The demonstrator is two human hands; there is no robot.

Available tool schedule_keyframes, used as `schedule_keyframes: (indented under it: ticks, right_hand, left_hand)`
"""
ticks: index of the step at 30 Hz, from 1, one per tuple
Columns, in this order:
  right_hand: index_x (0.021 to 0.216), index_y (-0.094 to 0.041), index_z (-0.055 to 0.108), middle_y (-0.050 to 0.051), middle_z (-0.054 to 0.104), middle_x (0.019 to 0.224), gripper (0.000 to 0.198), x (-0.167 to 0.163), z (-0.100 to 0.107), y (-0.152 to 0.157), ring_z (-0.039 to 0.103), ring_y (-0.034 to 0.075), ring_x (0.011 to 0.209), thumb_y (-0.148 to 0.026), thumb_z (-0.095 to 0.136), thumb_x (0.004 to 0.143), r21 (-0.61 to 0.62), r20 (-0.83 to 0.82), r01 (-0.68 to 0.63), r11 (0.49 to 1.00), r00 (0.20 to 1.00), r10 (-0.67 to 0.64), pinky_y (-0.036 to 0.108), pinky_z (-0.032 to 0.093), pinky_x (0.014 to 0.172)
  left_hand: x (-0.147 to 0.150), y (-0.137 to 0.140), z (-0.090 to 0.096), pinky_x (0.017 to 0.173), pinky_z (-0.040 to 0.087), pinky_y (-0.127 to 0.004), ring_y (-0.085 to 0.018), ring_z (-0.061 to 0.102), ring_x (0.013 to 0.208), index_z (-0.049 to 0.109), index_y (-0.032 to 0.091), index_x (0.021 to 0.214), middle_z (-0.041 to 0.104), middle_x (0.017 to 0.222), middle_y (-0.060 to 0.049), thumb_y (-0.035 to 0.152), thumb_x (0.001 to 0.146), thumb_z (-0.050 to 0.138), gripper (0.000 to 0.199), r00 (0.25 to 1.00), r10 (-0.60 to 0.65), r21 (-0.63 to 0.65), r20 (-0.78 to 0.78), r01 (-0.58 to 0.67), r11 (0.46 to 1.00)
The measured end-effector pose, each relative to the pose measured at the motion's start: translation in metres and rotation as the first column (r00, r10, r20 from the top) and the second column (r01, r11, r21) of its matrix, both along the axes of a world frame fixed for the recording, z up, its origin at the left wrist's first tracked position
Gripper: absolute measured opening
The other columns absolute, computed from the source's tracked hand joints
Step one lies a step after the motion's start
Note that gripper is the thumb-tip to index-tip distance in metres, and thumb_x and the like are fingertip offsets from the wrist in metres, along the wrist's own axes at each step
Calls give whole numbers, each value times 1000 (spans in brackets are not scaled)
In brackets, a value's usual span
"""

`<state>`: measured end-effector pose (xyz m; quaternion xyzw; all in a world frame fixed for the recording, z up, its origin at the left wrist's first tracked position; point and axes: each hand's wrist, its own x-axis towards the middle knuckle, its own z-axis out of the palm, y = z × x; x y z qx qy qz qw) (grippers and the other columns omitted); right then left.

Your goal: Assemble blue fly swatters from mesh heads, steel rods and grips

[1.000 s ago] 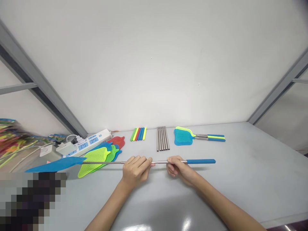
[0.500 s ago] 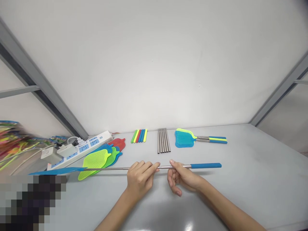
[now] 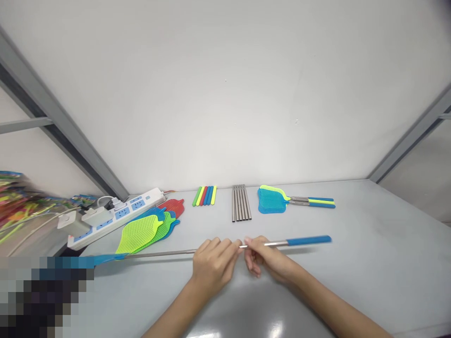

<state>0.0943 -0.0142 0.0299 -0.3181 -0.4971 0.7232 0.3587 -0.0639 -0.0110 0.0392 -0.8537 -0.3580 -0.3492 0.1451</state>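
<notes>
A long fly swatter with a blue head, a thin metal rod and a blue handle lies across both my hands, its head pointing left. My left hand wraps round the rod near its middle. Close beside it, my right hand pinches the thicker metal section between thumb and fingers, with the blue handle sticking out to the right. Part of the blue head is hidden by blurred squares at the lower left. Behind my hands lie several metal rods in a row and several coloured handle sleeves.
Finished-looking swatters with blue and yellow heads lie at the back right. Loose swatter heads overlap at the left, against a white power strip with plugs. A colourful heap sits at far left. The wall bounds the grey table.
My hands have come closer together on the rod, the left one shifting right. The swatter has tilted, its head end lower and its handle end slightly higher and further right.
</notes>
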Motion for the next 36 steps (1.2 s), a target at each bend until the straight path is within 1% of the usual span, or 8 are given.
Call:
schedule_keyframes:
  ticks: [2,3,5,9,14,17,24,36]
  right_hand:
    - [41,-13,43,-3,36,34,51,-5,0,-2,37,6,34,-47,37,78,43,26,81,996,996,-83,22,27,42]
    - [39,-15,38,-4,32,33,51,-7,0,-3,35,6,33,-47,37,78,42,31,114,993,993,-115,22,25,42]
    - [39,-17,29,-6,25,32,51,-11,1,-5,31,5,31,-48,34,78,5,29,177,984,984,-177,23,23,42]
    - [38,-19,22,-7,18,33,52,-12,2,-5,27,5,29,-49,34,78,-38,-4,265,963,964,-265,24,19,40]
    - [39,-19,18,-7,16,34,51,-8,6,-7,26,5,30,-44,38,78,-73,-56,251,965,965,-255,25,17,41]
    - [40,-19,18,-7,14,36,49,-6,10,-10,22,5,32,-41,41,78,-105,-55,257,961,963,-263,26,14,41]
    - [42,-19,17,-7,13,40,48,-3,17,-10,17,5,37,-37,45,76,-140,-70,267,954,958,-278,27,11,43]
    - [42,-19,16,-7,12,39,49,-1,20,-10,14,4,37,-37,47,75,-82,-10,316,945,948,-318,27,10,42]
  left_hand:
    - [3,0,-1,49,22,-27,-11,37,48,56,19,63,49,48,3,23,73,51,12,1000,2,32,-1,-2,999]
    - [4,1,-1,48,22,-27,-10,36,47,55,19,61,47,47,3,25,73,52,14,1000,5,52,-9,-5,999]
    - [3,3,-1,48,21,-27,-10,36,46,55,20,62,46,46,4,28,74,52,14,999,18,76,-29,-16,997]
    - [0,9,0,47,21,-27,-9,36,45,54,20,64,45,47,4,29,76,50,15,997,29,129,-76,-19,991]
    - [-6,13,4,47,21,-27,-9,35,43,52,19,64,41,45,5,28,75,51,14,988,27,285,-154,18,958]
    - [-11,16,4,47,21,-26,-8,34,43,53,19,69,41,46,6,27,72,55,9,979,12,335,-204,58,940]
    - [-19,24,1,47,23,-25,-7,32,43,54,19,71,39,46,6,39,70,55,20,972,-13,381,-236,105,919]
    - [-27,29,1,47,24,-25,-6,33,42,54,19,72,37,46,7,36,70,55,17,968,-30,393,-248,129,910]
